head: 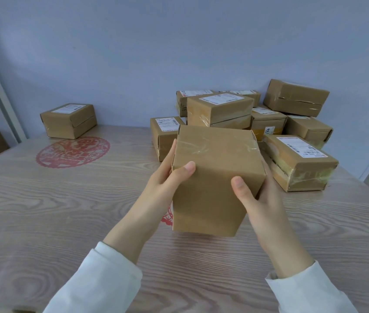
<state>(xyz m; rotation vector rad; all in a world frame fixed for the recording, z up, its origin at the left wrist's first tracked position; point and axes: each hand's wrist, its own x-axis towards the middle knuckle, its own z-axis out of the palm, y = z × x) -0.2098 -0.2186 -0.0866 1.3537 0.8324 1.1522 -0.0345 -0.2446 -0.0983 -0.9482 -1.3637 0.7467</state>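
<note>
held box [215,177]: plain brown carton, clear tape across its top, up off the table [66,222], mid-scene, just near of the pile. no label on the faces that show.

left hand [163,177]: thumb curled onto the near face, fingers laid along the left side. right hand [258,199]: thumb on the near face, fingers round the right side, tips hidden. both grip the carton; nothing supports it from below.

risks:
- the hold is a side squeeze alone on smooth board, so a slack grip would let the carton slide down onto the table.
- the pile [219,109] is loosely stacked, and the tilted box [296,97] at far right rests at a slant. a nudge while setting down there could tip it off.
- a swing to the right could clip the labelled box [301,163] at near right.

counts:
- cartons: 10 seen. 1 held, 8 in the pile, 1 lone box [68,120] far left. more may hide behind.
- paper-cuts: 2. a red paper-cut disc [72,152] shows whole, and a second disc [166,216] lies mostly under the held box.
- hands: 2.
</note>
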